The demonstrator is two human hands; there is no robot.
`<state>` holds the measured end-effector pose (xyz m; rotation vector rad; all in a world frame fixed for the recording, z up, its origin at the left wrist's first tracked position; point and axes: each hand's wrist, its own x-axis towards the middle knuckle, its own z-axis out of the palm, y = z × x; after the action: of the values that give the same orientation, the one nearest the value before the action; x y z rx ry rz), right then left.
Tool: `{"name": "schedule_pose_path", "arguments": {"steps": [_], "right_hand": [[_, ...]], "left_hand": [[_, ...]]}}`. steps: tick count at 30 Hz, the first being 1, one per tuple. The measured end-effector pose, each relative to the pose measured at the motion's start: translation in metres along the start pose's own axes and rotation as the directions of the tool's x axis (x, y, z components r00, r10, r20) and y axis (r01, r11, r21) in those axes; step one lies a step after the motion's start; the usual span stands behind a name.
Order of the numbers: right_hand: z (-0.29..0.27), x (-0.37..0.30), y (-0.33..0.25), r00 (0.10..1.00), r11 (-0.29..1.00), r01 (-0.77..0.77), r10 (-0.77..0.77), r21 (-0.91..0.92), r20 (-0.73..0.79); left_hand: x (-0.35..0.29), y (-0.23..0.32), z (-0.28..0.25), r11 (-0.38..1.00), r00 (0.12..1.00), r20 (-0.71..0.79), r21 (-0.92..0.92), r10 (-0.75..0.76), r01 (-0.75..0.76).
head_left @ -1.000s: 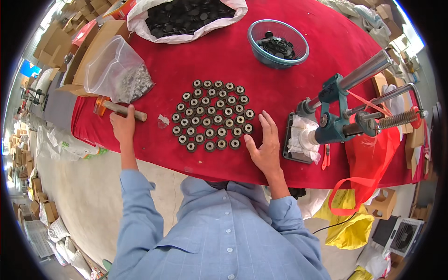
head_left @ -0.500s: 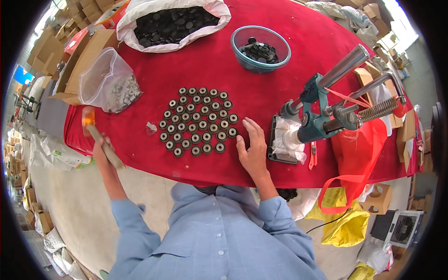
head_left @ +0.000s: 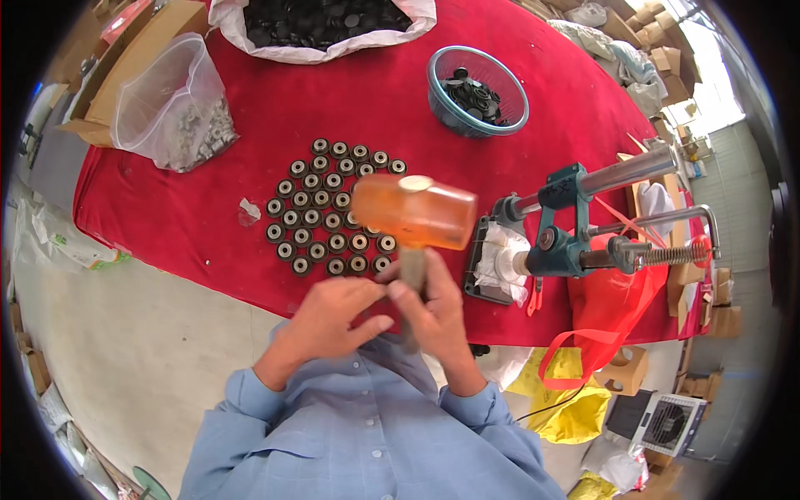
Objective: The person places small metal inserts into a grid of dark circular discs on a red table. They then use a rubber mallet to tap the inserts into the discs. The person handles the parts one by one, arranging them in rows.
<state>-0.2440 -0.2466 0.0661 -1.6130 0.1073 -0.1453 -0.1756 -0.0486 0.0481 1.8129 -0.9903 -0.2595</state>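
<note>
Upright in front of my chest is a mallet with a clear orange head and a wooden handle. My right hand is closed round that handle below the head. Beside it, my left hand has its thumb apart from its fingers, with the fingertips close to the handle and my right fingers; whether they touch is unclear. Beyond my hands, several small black wheels with metal centres lie in a close cluster on the red tablecloth. The mallet head covers part of that cluster.
A green hand press stands to the right, with a red bag beyond it. At the back are a blue basin and a white sack of black discs. Far left is a clear bag of small metal parts.
The mallet came from the left side of the table to the middle, passing from my left hand to my right. My left hand moved right beside it. The view shifted too.
</note>
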Motion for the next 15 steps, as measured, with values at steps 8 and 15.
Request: {"name": "schedule_pose_path", "arguments": {"steps": [8,15], "right_hand": [[-0.053,0.048,-0.002,0.961,0.911,-0.198,0.108,-0.361,-0.256],[-0.035,0.078,-0.026,0.969,0.920,-0.040,-0.059,-0.390,-0.238]], "left_hand": [[-0.005,-0.074,-0.056,0.818,0.933,-0.359,0.531,-0.018,0.220],[-0.009,-0.089,-0.054,0.708,0.942,-0.252,0.622,-0.223,0.334]]}}
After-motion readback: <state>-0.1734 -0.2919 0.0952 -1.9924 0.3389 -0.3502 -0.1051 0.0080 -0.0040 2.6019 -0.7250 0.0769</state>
